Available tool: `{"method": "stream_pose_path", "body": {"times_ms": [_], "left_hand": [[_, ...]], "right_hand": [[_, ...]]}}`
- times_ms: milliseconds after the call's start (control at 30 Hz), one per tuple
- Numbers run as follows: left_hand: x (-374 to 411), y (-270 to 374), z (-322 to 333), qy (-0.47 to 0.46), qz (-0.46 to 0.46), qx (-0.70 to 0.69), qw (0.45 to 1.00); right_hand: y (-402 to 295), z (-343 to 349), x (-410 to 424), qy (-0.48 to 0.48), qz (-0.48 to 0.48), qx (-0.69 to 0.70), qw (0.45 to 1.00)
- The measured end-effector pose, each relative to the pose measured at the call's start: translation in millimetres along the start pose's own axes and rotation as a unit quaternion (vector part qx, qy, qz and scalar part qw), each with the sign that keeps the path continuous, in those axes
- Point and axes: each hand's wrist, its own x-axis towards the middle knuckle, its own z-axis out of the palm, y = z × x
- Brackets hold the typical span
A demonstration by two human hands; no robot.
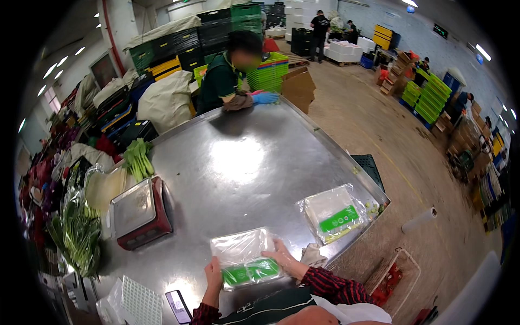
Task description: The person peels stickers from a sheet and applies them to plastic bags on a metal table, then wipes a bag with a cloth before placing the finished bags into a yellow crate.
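Note:
Both my hands grip a stack of clear plastic bags with a green printed band, just above the near edge of the steel table. My left hand holds its left side, fingers hidden beneath. On the upper right side lies my right hand, thumb on top. A similar pack of bags with a green band rests on the table to the right. Between that pack and my right hand is a crumpled cloth. A smartphone lies left of my left hand, its screen lit.
A red weighing scale with a metal pan stands at the left. Leafy greens and bagged vegetables lie around it. A sheet of labels is at front left. Across the table, a gloved co-worker leans on the rim. A plastic basket stands at right.

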Motion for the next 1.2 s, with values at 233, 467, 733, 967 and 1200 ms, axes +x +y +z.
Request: {"method": "stream_pose_path", "body": {"times_ms": [233, 467, 733, 967, 1200], "left_hand": [[-4, -4, 24, 0.011, 0.098, 0.261, 0.96], [-10, -29, 19, -0.049, 0.068, 0.394, 0.915], [-25, 67, -6, -0.287, -0.085, -0.227, 0.927], [-68, 26, -64, -0.147, -0.162, -0.142, 0.965], [-48, -21, -119, -0.073, -0.243, -0.067, 0.965]], "right_hand": [[-95, -108, -49, 0.117, -0.129, -0.076, 0.982], [-245, -151, -128, 0.17, -0.268, 0.062, 0.946], [-185, -54, -79, 0.092, -0.089, 0.118, 0.985], [-53, 51, -23, -0.121, -0.121, -0.198, 0.965], [2, 17, -17, -0.012, -0.28, -0.592, 0.756]]}}
